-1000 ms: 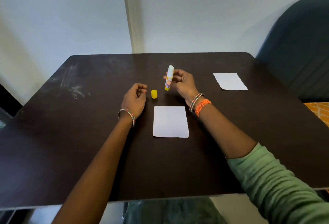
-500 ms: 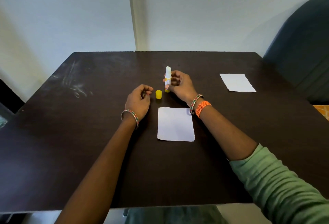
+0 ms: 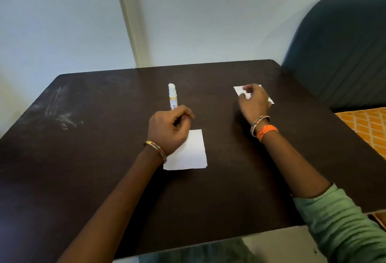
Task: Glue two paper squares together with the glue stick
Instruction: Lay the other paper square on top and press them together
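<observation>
The uncapped glue stick point(image 3: 172, 96) stands upright with its white tip at the top. My left hand point(image 3: 169, 130) grips its lower end, just behind the near white paper square point(image 3: 191, 154), whose left corner lies under that hand. Far right, my right hand point(image 3: 254, 101) hovers low over or touches the second paper square point(image 3: 237, 90). Its fingers are loosely bent and most of the sheet is hidden beneath them. The yellow cap is out of sight.
Both sheets lie on a dark brown table point(image 3: 83, 168) with pale scuffs at the left. A dark blue chair back point(image 3: 338, 53) stands at the right, with orange patterned fabric point(image 3: 367, 124) beside the table's right edge. A pale wall rises behind.
The glue stick passed from my right hand to my left. My right hand moved right to the far paper square. The yellow cap is no longer visible.
</observation>
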